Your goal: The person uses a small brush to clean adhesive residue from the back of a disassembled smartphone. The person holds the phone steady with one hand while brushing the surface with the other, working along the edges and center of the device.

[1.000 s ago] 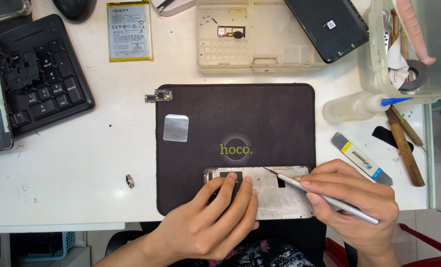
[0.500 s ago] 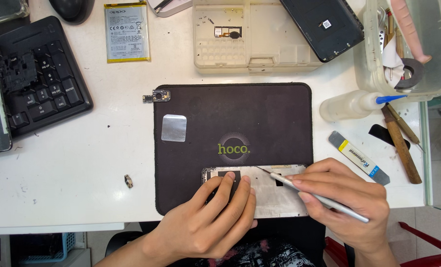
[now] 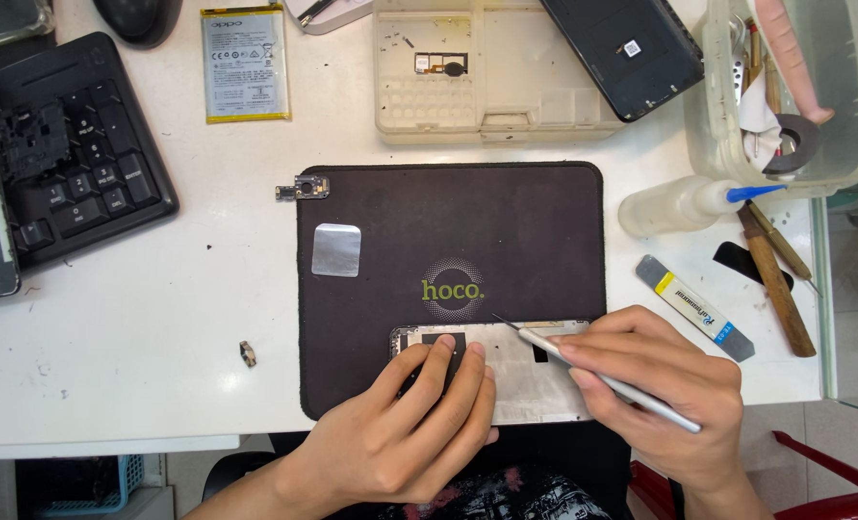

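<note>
Below, white worktable (image 3: 159,318) under dark mat (image 3: 506,231), keyboard (image 3: 73,173) alongside.

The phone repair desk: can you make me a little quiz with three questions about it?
1. True or false: the right hand holds metal tweezers.
2. Which hand presses down on the opened phone frame: A) left hand, B) right hand, C) neither?
3. Fill in: the phone frame lies on a dark ____ mat.

Key
1. True; the tweezer tips reach the frame's top edge.
2. A; its fingers rest flat on the frame's left end.
3. Work. The mat lies on the white table, with a small silver square on its left part.
</note>
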